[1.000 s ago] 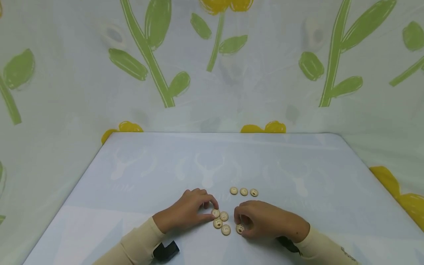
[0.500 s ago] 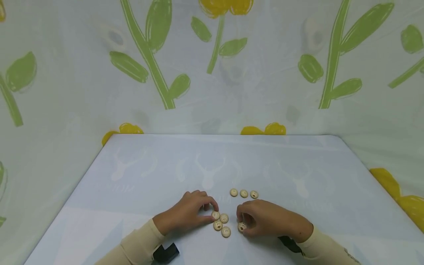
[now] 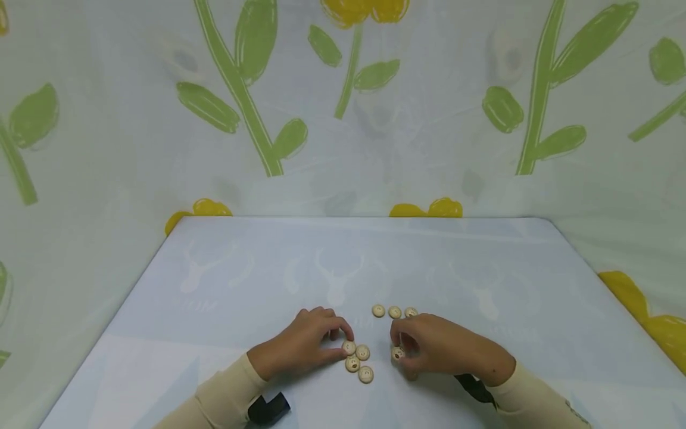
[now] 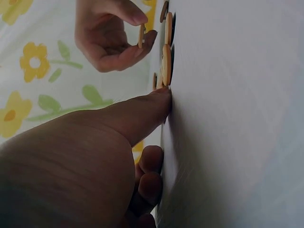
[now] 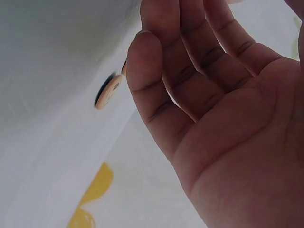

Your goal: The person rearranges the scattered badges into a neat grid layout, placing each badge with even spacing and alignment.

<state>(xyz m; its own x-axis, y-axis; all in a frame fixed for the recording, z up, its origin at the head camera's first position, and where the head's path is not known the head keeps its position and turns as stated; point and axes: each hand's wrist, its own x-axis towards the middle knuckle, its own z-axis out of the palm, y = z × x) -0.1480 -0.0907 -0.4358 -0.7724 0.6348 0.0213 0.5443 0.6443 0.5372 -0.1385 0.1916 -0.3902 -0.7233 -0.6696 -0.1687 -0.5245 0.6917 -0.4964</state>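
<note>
My right hand [image 3: 442, 348] pinches a small round wooden disc [image 3: 397, 353] with a simple face marked on it, between thumb and forefinger. In the left wrist view this disc [image 4: 141, 35] is seen edge-on, raised off the table. My left hand [image 3: 305, 341] curls thumb and forefinger at the edges of another face disc [image 3: 349, 348] lying on the table. Right beside that one, more discs lie in a cluster: one to its right [image 3: 362, 353], an open-mouthed disc [image 3: 352, 364] below, and a smiling disc [image 3: 366, 375] nearest me.
Beyond my right hand, a row of discs lies on the pale table [image 3: 257, 256]: a left disc [image 3: 378, 311], a middle disc [image 3: 395, 312] and a right disc [image 3: 411, 311] partly covered by the hand. A flower-printed curtain [image 3: 429, 119] hangs behind the table's far edge.
My right hand has carried its disc away from me and slightly right, from beside the cluster toward the far row. My left hand stays in place.
</note>
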